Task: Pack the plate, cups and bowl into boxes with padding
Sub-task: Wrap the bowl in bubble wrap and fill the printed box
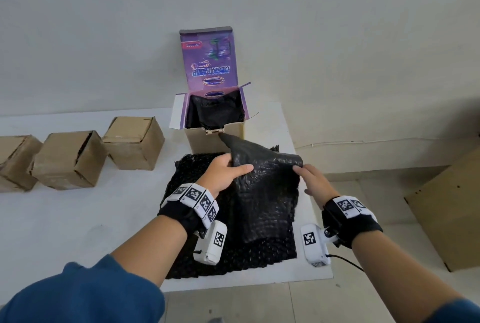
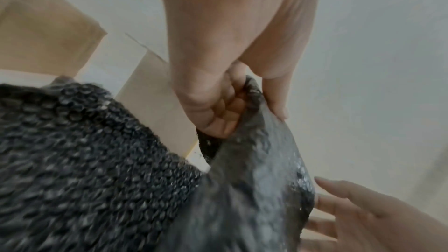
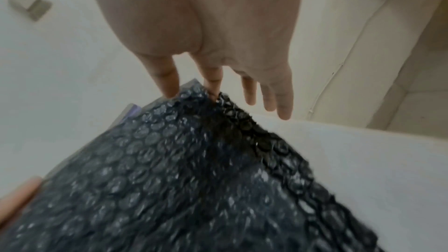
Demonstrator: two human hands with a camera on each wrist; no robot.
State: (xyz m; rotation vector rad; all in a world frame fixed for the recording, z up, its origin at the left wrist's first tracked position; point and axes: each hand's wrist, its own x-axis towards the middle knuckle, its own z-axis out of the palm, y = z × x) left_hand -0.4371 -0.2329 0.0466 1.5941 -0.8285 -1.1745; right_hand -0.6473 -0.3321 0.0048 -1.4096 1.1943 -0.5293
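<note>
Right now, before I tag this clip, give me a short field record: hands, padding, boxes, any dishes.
left hand: grips the raised bubble wrap sheet, thumb on top, fingers curled under
right hand: fingertips at the sheet's right fold; pinch not confirmed
padding pile: more black bubble wrap flat on the table, under the sheet
open box: lid up, lined with black wrap, behind the pile
closed boxes: three brown ones in a row, left
dishes: none visible

bubble wrap (image 1: 262, 193): black plastic, glossy, bumpy | open box (image 1: 205, 141): matt brown cardboard, glossy purple printed lid | closed boxes (image 1: 133, 142): matt cardboard | table (image 1: 78, 219): white, smooth
</note>
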